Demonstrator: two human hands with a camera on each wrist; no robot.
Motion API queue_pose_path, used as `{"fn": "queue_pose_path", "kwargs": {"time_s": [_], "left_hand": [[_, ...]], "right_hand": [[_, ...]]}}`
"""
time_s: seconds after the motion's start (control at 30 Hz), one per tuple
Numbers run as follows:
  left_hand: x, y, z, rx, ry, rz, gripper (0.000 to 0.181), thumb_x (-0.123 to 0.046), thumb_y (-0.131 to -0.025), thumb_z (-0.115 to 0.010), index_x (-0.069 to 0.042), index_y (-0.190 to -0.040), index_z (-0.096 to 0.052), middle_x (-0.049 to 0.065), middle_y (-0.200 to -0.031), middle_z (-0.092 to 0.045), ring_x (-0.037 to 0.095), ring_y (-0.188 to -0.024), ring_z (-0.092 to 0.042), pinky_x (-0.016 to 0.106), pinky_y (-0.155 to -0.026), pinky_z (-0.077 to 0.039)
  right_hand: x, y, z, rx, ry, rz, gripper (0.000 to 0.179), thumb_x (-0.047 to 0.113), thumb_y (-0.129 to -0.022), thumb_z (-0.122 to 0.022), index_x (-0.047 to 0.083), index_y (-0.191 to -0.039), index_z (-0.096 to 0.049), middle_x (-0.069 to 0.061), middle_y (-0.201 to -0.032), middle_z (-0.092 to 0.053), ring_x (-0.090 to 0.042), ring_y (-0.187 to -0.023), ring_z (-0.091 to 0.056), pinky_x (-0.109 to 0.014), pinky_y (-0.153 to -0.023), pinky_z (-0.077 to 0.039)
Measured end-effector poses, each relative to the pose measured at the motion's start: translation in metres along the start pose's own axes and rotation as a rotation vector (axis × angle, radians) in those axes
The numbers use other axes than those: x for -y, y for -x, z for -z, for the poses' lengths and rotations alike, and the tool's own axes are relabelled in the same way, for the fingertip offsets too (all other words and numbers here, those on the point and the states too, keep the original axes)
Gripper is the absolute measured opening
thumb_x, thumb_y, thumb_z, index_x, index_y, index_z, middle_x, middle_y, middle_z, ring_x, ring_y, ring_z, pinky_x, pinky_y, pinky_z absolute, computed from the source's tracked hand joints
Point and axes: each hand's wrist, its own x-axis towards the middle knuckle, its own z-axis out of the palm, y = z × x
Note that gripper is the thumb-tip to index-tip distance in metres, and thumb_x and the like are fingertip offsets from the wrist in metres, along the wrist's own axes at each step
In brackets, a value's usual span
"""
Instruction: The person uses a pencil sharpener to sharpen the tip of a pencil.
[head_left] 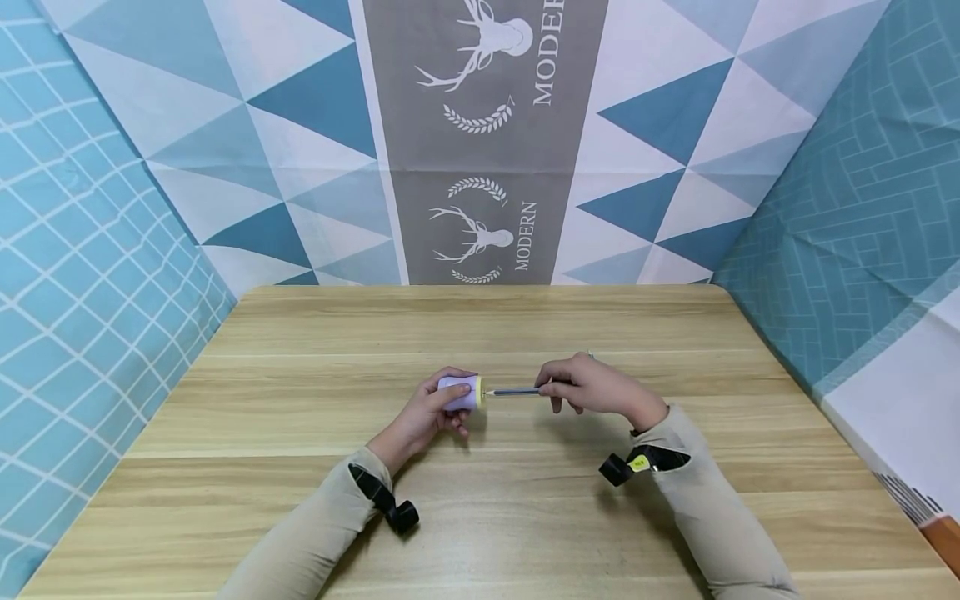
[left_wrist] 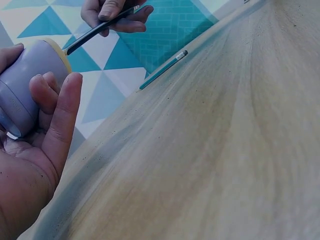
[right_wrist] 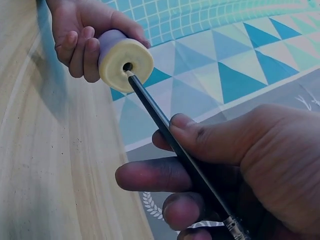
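Table (head_left: pixel 300 500): pale wood | walls: blue patterned cloth (head_left: pixel 97 275) | left fingers (head_left: pixel 448 398) grip sharpener (head_left: pixel 461 392) | right fingers (head_left: pixel 558 388) pinch pencil (head_left: pixel 513 392)

Grey centre panel of the backdrop cloth (head_left: pixel 480 142) carries the word "MODERN" in white capitals, set vertically beside a white stag-head emblem (head_left: pixel 474 237) with a laurel sprig; legible in full at the lower emblem. An upper repeat of the word (head_left: pixel 546 62) runs off the top edge, reading "MODER". Small yellow tag on the right wrist strap (head_left: pixel 639 462) bears dark marks, too small to read.

Pencil (right_wrist: pixel 165 122) tip perhaps inside sharpener (right_wrist: pixel 125 57)
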Motion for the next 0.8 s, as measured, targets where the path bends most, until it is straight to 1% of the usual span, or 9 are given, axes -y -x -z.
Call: {"fn": "queue_pose_path", "kwargs": {"time_s": [0.13,0.33,0.57,0.7,0.8], "left_hand": [[0.000,0.000,0.000,-0.001,-0.001,0.003,0.020,-0.011,-0.095,-0.056,-0.025,-0.105,-0.066,0.008,-0.079,-0.056,0.012,-0.057,-0.054,0.028,-0.053,-0.059],[0.000,0.000,-0.001,0.003,-0.002,0.004,0.021,-0.011,-0.095,-0.055,-0.026,-0.105,-0.066,0.008,-0.079,-0.056,0.012,-0.057,-0.054,0.028,-0.053,-0.059],[-0.001,0.001,0.000,0.006,-0.008,0.005,0.020,-0.012,-0.095,-0.056,-0.025,-0.105,-0.066,0.008,-0.079,-0.056,0.012,-0.058,-0.055,0.028,-0.053,-0.060],[0.000,0.000,0.000,0.005,-0.010,0.010,0.019,-0.012,-0.095,-0.056,-0.025,-0.105,-0.066,0.009,-0.080,-0.056,0.012,-0.059,-0.055,0.028,-0.054,-0.059],[0.000,0.000,0.000,0.006,-0.008,0.012,0.019,-0.012,-0.095,-0.056,-0.025,-0.105,-0.066,0.009,-0.080,-0.056,0.012,-0.058,-0.055,0.028,-0.054,-0.059]], "right_hand": [[0.000,0.001,0.002,0.002,0.008,-0.020,0.015,0.010,-0.102,-0.055,0.001,-0.104,-0.067,0.003,-0.071,-0.066,-0.009,-0.050,-0.050,-0.023,-0.044,-0.043],[0.001,0.003,0.004,0.012,0.024,-0.067,0.015,0.009,-0.102,-0.054,0.001,-0.106,-0.066,0.002,-0.071,-0.066,-0.011,-0.053,-0.051,-0.023,-0.045,-0.041],[0.000,0.004,0.005,0.026,0.048,-0.105,0.016,0.011,-0.103,-0.052,-0.001,-0.107,-0.063,0.002,-0.072,-0.067,-0.012,-0.059,-0.054,-0.024,-0.048,-0.041],[-0.004,0.005,0.007,0.010,0.015,-0.116,0.017,0.009,-0.103,-0.051,-0.003,-0.110,-0.060,0.001,-0.074,-0.068,-0.015,-0.062,-0.058,-0.025,-0.050,-0.043],[-0.007,0.007,0.011,-0.014,-0.037,-0.122,0.016,0.008,-0.103,-0.049,-0.003,-0.110,-0.058,-0.002,-0.076,-0.070,-0.022,-0.064,-0.062,-0.027,-0.052,-0.048]]}}
